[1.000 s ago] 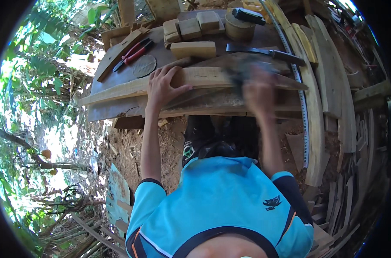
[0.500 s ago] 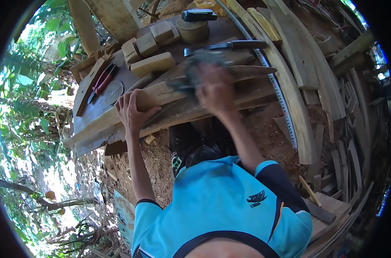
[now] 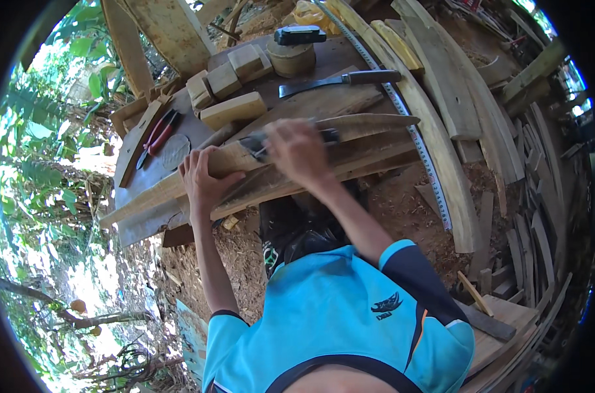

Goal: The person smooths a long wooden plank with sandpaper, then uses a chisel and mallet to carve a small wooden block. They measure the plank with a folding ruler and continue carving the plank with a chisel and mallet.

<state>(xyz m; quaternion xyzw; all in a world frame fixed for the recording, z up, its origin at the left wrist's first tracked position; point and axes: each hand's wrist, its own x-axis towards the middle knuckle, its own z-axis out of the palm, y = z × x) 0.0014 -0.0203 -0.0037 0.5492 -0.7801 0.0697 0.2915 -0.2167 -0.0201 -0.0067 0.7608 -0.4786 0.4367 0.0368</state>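
Note:
A long curved wooden board [image 3: 173, 190] lies across the table in front of me. My left hand [image 3: 205, 178] grips its left part from the near side, fingers curled over the top and thumb spread to the right. My right hand [image 3: 297, 152], smeared by motion, is closed on a dark tool [image 3: 253, 145] that looks like a hand plane. This tool lies along the board's middle, just right of my left hand; my fingers cover most of it. Beyond it a broad chisel [image 3: 340, 82] with a dark handle rests on the table.
Wooden blocks [image 3: 224, 80] and a round container [image 3: 291, 60] with a black device [image 3: 300, 35] on top stand at the back. Red-handled pliers [image 3: 158, 134] lie left. A measuring tape [image 3: 423, 147] stretches beside long planks [image 3: 441, 150] on the right; shavings cover the ground [image 3: 402, 209].
My right hand has moved left and the dark tool, raised and tilted before, now lies along the board closer to my left hand. The left hand keeps its place on the board.

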